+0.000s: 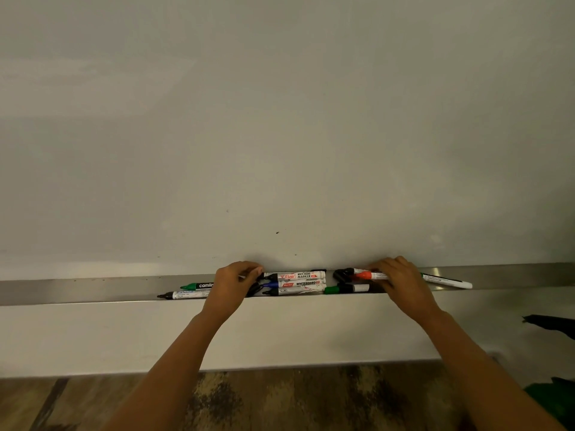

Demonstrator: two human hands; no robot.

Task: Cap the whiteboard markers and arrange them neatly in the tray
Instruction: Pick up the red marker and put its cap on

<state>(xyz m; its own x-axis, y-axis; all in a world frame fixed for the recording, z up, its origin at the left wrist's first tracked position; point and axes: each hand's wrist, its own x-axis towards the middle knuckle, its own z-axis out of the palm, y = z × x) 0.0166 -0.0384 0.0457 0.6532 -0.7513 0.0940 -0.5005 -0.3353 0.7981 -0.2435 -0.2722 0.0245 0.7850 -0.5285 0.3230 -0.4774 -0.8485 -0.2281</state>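
A metal tray [77, 289] runs along the foot of the whiteboard. Several markers lie in it: a green uncapped one [196, 286], a black uncapped one [183, 294], a bunch of three white-barrelled markers [298, 283] in the middle, a red-tipped marker [368, 275], loose caps, among them a green cap [331, 289], and a white marker [448, 281] at the right. My left hand [231, 287] rests over the markers left of the bunch, fingers curled. My right hand [401, 279] covers the red-tipped marker's barrel. What each hand grips is hidden.
The whiteboard [280, 135] fills the view above the tray. Below it is a pale wall band, then a wooden floor [264, 399]. A dark object [550, 325] and a green one [557, 402] sit at the right edge.
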